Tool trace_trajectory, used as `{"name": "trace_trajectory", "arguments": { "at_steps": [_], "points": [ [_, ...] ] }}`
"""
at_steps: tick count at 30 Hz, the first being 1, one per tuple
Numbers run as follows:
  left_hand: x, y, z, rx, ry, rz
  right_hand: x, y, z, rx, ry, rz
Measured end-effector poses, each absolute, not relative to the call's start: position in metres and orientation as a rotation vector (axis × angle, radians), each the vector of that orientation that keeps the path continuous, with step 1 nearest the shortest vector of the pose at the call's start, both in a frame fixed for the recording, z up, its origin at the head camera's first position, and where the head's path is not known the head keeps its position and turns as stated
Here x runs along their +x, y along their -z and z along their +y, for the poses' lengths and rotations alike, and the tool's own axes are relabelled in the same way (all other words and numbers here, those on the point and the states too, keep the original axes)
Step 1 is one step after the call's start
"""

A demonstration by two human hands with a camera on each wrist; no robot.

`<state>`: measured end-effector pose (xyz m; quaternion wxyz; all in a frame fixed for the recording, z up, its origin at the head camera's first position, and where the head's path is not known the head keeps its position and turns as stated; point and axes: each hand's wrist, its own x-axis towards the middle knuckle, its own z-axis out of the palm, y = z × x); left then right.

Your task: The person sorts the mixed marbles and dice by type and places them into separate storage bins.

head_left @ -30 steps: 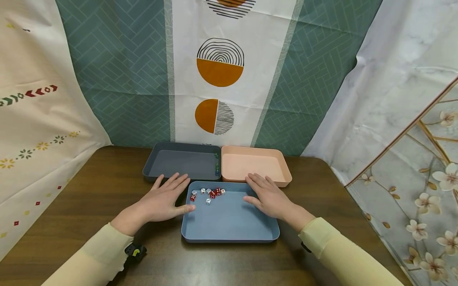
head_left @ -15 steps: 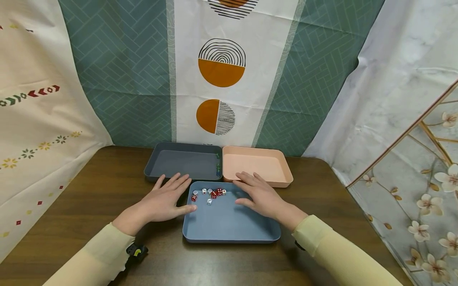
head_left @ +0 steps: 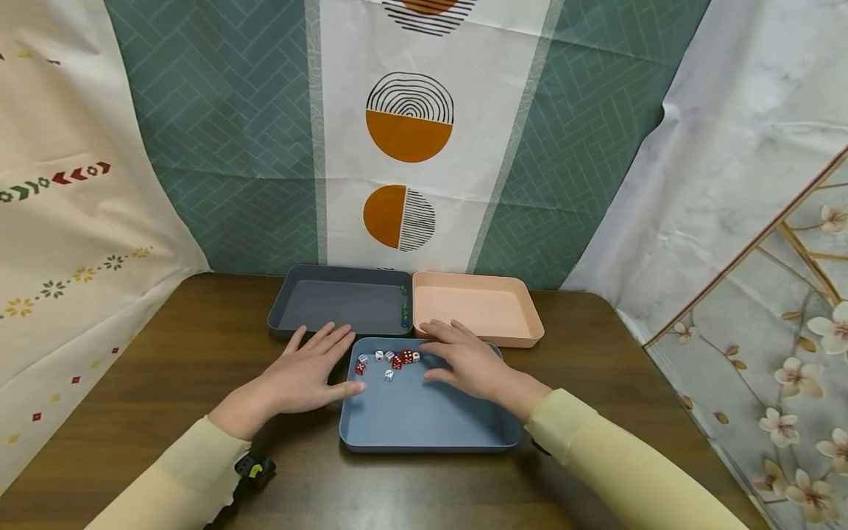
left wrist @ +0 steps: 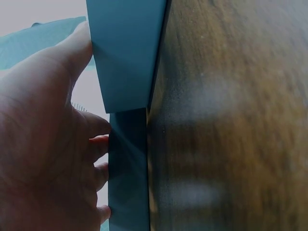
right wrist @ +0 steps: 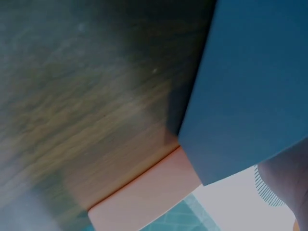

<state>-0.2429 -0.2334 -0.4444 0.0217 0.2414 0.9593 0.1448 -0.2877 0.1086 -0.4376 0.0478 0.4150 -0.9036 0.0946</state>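
Several red and white dice (head_left: 397,361) lie grouped toward the back left of a blue tray (head_left: 430,427). My left hand (head_left: 301,375) spreads over the tray's left edge, its fingers straight and its thumb reaching above the tray near the dice. In the left wrist view the left hand (left wrist: 43,130) shows beside the tray walls and holds nothing. My right hand (head_left: 467,364) hovers over the tray's back right part, fingers extended and slightly bent, fingertips close to the rightmost dice. Only a bit of the right hand (right wrist: 288,173) appears in the right wrist view, behind the blue wall.
Behind the blue tray stand a dark grey tray (head_left: 338,305), with small green and blue pieces (head_left: 405,313) along its right side, and a peach tray (head_left: 477,302). All rest on a brown wooden table (head_left: 199,331). Patterned cloths (head_left: 563,132) hang at the back and sides.
My right hand has moved left over the blue tray, closer to the dice. The left hand has stayed in place, and the dice lie as before.
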Motion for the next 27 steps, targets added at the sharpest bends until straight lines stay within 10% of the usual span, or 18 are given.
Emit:
{"name": "trace_trajectory", "arguments": {
  "at_steps": [27],
  "points": [
    [-0.244,0.446,-0.234,0.746,-0.448,2.98,-0.295,0.446,0.089,1.203,-0.35,-2.791]
  ]
}}
